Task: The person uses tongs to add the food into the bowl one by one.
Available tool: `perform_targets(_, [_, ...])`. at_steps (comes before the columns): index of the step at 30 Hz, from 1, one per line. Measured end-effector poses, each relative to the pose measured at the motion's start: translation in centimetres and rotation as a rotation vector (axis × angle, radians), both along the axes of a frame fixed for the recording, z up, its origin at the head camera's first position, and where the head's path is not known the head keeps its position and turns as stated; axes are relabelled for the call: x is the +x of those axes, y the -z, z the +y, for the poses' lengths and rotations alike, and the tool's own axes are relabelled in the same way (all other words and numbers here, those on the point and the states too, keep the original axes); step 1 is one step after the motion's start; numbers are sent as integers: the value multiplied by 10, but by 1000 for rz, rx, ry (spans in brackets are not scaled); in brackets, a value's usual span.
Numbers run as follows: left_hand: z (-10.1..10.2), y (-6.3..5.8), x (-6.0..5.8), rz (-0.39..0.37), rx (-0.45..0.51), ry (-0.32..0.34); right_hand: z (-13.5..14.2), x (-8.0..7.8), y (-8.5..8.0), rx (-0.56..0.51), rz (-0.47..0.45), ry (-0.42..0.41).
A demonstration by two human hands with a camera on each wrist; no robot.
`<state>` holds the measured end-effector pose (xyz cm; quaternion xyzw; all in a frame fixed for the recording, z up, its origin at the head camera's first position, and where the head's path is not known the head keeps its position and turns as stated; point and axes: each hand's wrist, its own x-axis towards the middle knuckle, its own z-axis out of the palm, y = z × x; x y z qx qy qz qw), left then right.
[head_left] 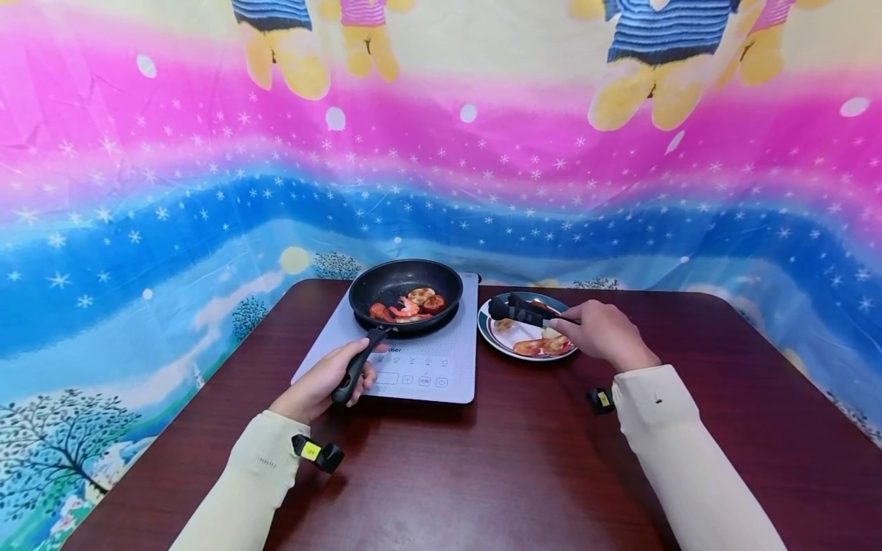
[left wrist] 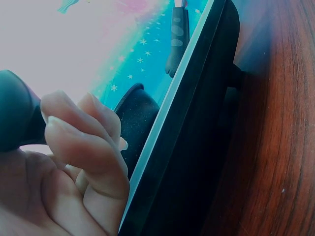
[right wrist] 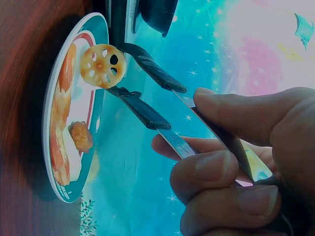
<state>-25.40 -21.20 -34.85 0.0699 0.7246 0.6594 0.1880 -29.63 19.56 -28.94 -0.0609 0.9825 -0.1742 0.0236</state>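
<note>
My left hand (head_left: 320, 383) grips the black handle (head_left: 353, 373) of a frying pan (head_left: 375, 287). Inside the pan are a pink shrimp (head_left: 408, 308) and several browned slices. My right hand (head_left: 606, 333) holds black-tipped tongs (right wrist: 147, 110) over a green-rimmed plate (head_left: 485, 331), thumb on one arm and fingers on the other. At the tongs' tips is a lotus root slice (right wrist: 103, 66), close to the plate; whether they clamp it I cannot tell. Bacon-like strips (right wrist: 59, 132) and a small brown fried piece (right wrist: 81, 137) lie on the plate.
The pan is over a white induction cooktop (head_left: 455, 360) with touch buttons along its front. Both stand on a dark red-brown wooden table (head_left: 427, 474), the plate to the cooktop's right. A printed cloth (head_left: 441, 153) hangs behind the table.
</note>
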Motion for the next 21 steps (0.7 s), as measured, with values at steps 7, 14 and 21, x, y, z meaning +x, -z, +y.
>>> perform_targets(7, [1,-1,1,-8,0,-14,6,2,-6,-6,-40,-28])
perform_targets(14, [0,-1,1,-8,5,-12,16,4,-10,39,-63,-105])
perform_targets(21, [1,-1,1,-9,3,-11,14,2,-5,43,-73,-68])
